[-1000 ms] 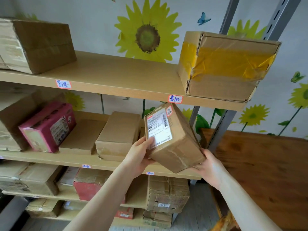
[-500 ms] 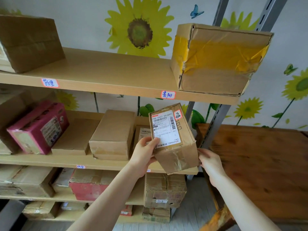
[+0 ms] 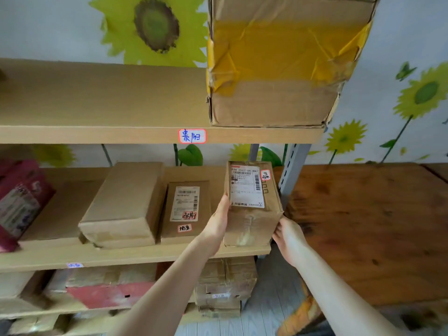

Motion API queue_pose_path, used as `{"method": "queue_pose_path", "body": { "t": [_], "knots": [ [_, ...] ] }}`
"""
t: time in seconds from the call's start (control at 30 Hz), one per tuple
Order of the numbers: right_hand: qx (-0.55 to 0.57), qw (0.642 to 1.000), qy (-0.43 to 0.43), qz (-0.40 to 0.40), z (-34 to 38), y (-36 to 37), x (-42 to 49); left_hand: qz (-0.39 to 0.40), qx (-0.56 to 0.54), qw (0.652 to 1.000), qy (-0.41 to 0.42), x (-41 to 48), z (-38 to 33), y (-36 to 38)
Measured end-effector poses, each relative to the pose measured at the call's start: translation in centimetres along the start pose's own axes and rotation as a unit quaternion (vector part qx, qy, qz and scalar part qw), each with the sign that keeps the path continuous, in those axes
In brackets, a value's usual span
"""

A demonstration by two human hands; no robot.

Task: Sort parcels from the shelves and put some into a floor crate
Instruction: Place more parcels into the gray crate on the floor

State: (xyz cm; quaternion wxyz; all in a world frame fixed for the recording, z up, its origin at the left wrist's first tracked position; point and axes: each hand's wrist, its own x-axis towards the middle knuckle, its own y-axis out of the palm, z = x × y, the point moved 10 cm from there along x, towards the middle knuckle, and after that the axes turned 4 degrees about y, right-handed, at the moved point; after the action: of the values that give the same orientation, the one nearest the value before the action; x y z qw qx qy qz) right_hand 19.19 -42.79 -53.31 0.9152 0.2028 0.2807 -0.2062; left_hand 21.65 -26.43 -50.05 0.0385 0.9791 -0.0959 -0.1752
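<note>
A small brown cardboard parcel (image 3: 252, 214) with a white shipping label and a red-edged sticker is held between both hands at the right end of the middle shelf (image 3: 135, 254), its label facing me. My left hand (image 3: 218, 221) grips its left side. My right hand (image 3: 288, 236) holds its lower right corner. Whether its bottom rests on the shelf board I cannot tell. No floor crate is in view.
A flat labelled parcel (image 3: 185, 209) and a bigger plain box (image 3: 123, 204) lie to the left on the same shelf, a pink box (image 3: 21, 202) further left. A large yellow-taped box (image 3: 278, 61) sits on the upper shelf. More parcels fill lower shelves. A wooden table (image 3: 363, 226) stands right.
The parcel has been turned from tilted to upright, label facing me, and moved back toward the middle shelf's right end. My view has moved closer to the shelves.
</note>
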Motion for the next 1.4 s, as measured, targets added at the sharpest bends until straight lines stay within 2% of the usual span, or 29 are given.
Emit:
{"method": "queue_pose_path", "body": {
  "t": [0.17, 0.33, 0.5, 0.63, 0.77, 0.87, 1.0, 1.1, 1.17, 1.27, 1.4],
  "knots": [
    [-0.015, 1.0, 0.007, 0.001, 0.0, 0.2, 1.4, -0.025, 0.023, 0.999, -0.034, 1.8, 1.0, 0.0],
    [0.017, 0.998, -0.026, -0.055, 0.0, -0.6, 1.3, -0.05, 0.032, 0.997, -0.043, 1.8, 1.5, 0.1],
    [0.034, 0.997, -0.034, -0.068, -0.4, -0.9, 0.7, -0.064, 0.016, 0.997, -0.048, 1.2, 1.6, 0.0],
    [0.021, 0.994, -0.02, -0.108, -2.8, -2.0, 0.6, -0.118, 0.024, 0.993, -0.002, -0.4, 0.8, -2.5],
    [0.019, 0.99, -0.005, -0.14, -6.0, -1.9, 0.0, -0.183, 0.079, 0.977, 0.071, -2.4, 0.3, -7.2],
    [0.007, 0.992, -0.002, -0.125, -8.4, 0.6, -1.6, -0.205, 0.143, 0.964, 0.09, -3.2, 0.6, -10.9],
    [-0.121, 0.985, -0.054, -0.107, -9.9, 5.8, -3.2, -0.196, 0.21, 0.953, 0.096, -3.3, 1.3, -14.4],
    [-0.274, 0.944, -0.153, -0.098, -8.1, 10.1, -4.1, -0.169, 0.231, 0.954, 0.095, -3.2, 1.5, -15.4],
    [-0.356, 0.91, -0.189, -0.096, -7.3, 12.3, -4.0, -0.157, 0.239, 0.954, 0.094, -2.9, 1.8, -15.5],
    [-0.418, 0.887, -0.169, -0.101, -7.0, 14.0, -2.9, -0.139, 0.237, 0.959, 0.069, -2.2, 2.5, -15.6],
    [-0.448, 0.881, -0.109, -0.105, -7.3, 14.1, -0.9, -0.133, 0.244, 0.96, 0.029, -1.3, 3.0, -15.6]
  ]
}}
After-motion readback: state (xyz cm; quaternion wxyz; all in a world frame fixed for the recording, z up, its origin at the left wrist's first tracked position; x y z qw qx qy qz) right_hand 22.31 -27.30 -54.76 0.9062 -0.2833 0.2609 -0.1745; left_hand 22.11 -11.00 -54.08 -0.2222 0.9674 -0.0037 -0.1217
